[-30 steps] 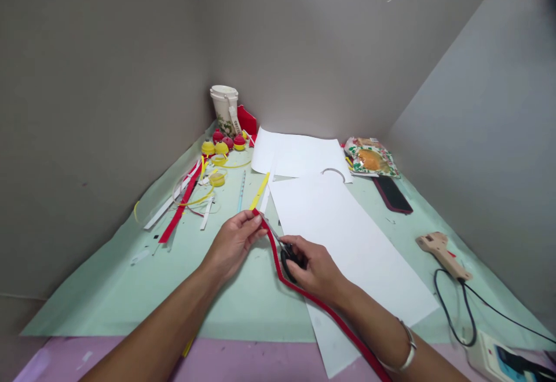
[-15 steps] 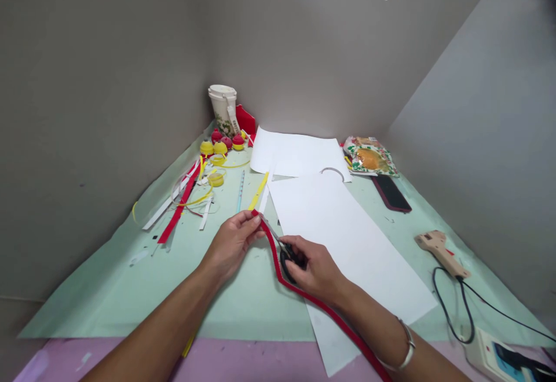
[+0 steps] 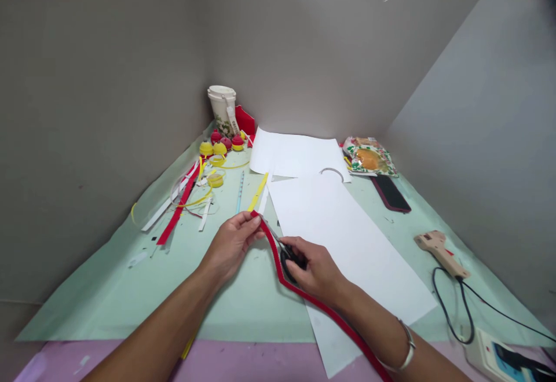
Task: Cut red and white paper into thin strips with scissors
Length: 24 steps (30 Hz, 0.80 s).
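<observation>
My left hand (image 3: 232, 243) pinches the far end of a long red paper strip (image 3: 278, 266) just above the green mat (image 3: 108, 289). The strip curves back under my right wrist toward the near edge. My right hand (image 3: 319, 269) is closed around the black handles of a pair of scissors (image 3: 286, 253), whose blades point at the strip's held end. A large white sheet (image 3: 347, 237) lies right beside both hands.
Paper strips (image 3: 180, 199), yellow and red caps (image 3: 219, 146) and a paper cup (image 3: 222, 107) crowd the far left corner. Another white sheet (image 3: 295, 153), a snack packet (image 3: 369, 159) and a dark phone (image 3: 391, 194) lie behind. A glue gun (image 3: 438, 249) and its cable sit at right.
Nothing but a slight camera shift; both hands keep their hold on the strip and scissors.
</observation>
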Each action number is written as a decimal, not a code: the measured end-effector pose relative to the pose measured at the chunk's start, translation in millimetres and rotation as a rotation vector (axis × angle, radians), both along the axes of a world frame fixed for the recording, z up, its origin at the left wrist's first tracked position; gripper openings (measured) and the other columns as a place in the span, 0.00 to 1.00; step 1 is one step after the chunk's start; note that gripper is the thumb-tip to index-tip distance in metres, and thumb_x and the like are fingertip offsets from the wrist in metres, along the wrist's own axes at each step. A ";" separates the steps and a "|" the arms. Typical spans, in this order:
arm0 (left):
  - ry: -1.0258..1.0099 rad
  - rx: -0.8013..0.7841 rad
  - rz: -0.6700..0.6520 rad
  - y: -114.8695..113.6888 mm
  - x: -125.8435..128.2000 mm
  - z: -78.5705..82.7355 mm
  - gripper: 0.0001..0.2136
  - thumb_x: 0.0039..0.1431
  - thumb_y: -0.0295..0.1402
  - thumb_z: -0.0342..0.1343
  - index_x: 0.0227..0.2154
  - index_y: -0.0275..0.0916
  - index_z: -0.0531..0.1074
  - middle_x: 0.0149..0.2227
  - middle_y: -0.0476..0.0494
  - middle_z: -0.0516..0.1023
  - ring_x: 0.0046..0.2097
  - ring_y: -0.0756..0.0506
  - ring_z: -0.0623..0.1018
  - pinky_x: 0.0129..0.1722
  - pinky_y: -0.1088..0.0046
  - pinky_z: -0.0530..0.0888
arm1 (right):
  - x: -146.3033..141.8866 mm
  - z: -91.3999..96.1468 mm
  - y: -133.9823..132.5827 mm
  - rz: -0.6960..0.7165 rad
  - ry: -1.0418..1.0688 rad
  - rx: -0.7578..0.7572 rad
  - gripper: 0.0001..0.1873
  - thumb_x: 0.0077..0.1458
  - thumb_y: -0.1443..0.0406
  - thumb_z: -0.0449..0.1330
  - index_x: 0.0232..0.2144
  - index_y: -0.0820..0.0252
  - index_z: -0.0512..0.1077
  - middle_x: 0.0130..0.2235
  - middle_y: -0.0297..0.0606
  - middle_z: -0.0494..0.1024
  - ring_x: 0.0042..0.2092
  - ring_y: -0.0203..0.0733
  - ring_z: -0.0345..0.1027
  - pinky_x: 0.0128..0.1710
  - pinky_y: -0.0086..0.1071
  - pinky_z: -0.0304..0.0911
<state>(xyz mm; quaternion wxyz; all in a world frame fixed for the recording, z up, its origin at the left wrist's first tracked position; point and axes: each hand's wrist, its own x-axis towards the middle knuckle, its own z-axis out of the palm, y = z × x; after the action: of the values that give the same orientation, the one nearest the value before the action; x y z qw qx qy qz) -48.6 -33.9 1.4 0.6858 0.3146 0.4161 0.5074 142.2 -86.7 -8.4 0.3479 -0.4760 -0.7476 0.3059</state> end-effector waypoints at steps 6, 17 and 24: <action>0.003 0.001 -0.006 -0.4 -0.4 -0.3 0.04 0.53 0.27 0.62 0.30 0.33 0.72 0.30 0.48 0.74 0.30 0.55 0.74 0.34 0.82 0.76 | 0.6 -1.8 0.0 -0.024 0.009 -0.043 0.22 0.50 0.70 0.56 0.49 0.58 0.72 0.29 0.32 0.72 0.29 0.34 0.62 0.31 0.27 0.61; -0.034 0.021 0.010 -1.0 0.5 4.3 0.02 0.58 0.27 0.58 0.34 0.33 0.71 0.32 0.45 0.77 0.33 0.53 0.77 0.34 0.81 0.77 | 0.7 5.1 3.5 -0.043 0.005 -0.146 0.20 0.50 0.68 0.57 0.47 0.60 0.71 0.26 0.28 0.65 0.28 0.33 0.59 0.30 0.28 0.57; -0.028 0.010 -0.010 -1.4 -1.3 2.7 0.09 0.51 0.22 0.63 0.36 0.34 0.74 0.32 0.47 0.78 0.32 0.54 0.76 0.34 0.82 0.76 | 0.8 4.6 1.7 -0.029 -0.005 -0.107 0.21 0.49 0.70 0.56 0.47 0.60 0.71 0.27 0.29 0.66 0.28 0.33 0.59 0.31 0.27 0.58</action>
<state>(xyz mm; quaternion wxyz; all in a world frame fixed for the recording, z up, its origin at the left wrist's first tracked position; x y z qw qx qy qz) -50.0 -35.3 4.0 0.6927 0.3130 0.4022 0.5103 143.0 -84.9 -3.8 0.3243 -0.5053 -0.7242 0.3392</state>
